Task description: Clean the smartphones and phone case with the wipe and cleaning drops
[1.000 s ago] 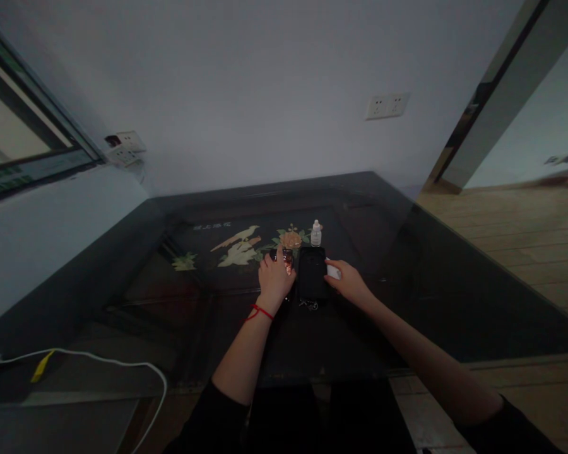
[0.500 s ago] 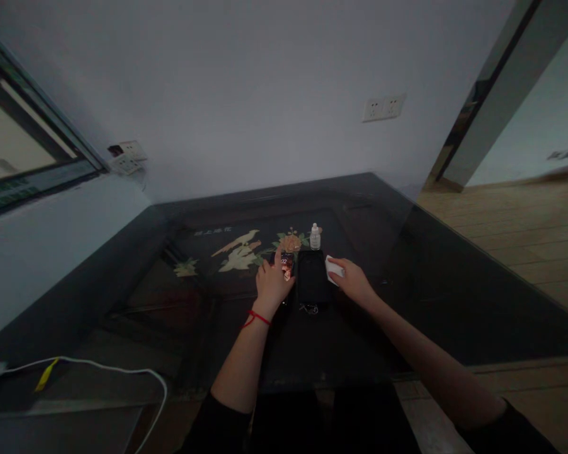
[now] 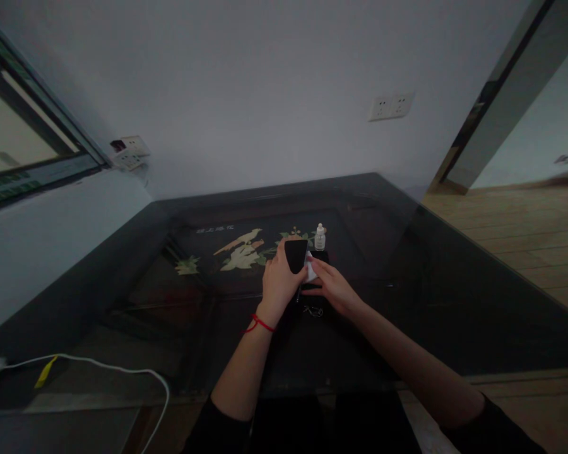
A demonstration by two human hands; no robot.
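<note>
A dark smartphone (image 3: 296, 255) is gripped along its side by my left hand (image 3: 279, 277), raised and tilted above the table. Its screen looks black. My right hand (image 3: 334, 285) pinches a folded white tissue or cloth (image 3: 311, 268) close against the phone's right edge. Under and behind the hands lies a flat black case (image 3: 320, 255), mostly covered. Its cord or small chain (image 3: 313, 311) sticks out toward me. Just beyond the case stands a small white bottle (image 3: 320, 238), upright with its cap on.
The dark glossy table (image 3: 378, 340) carries a bird-and-flower picture (image 3: 240, 252). A white cable (image 3: 108, 367) with a yellow tag (image 3: 46, 372) runs along the left front. Wall sockets (image 3: 392, 107) sit behind, and a window (image 3: 23, 120) is at left.
My left hand has lifted the phone off the table and tilted it; its lit screen now looks dark. My right hand has brought the white tissue or cloth leftward to the phone.
</note>
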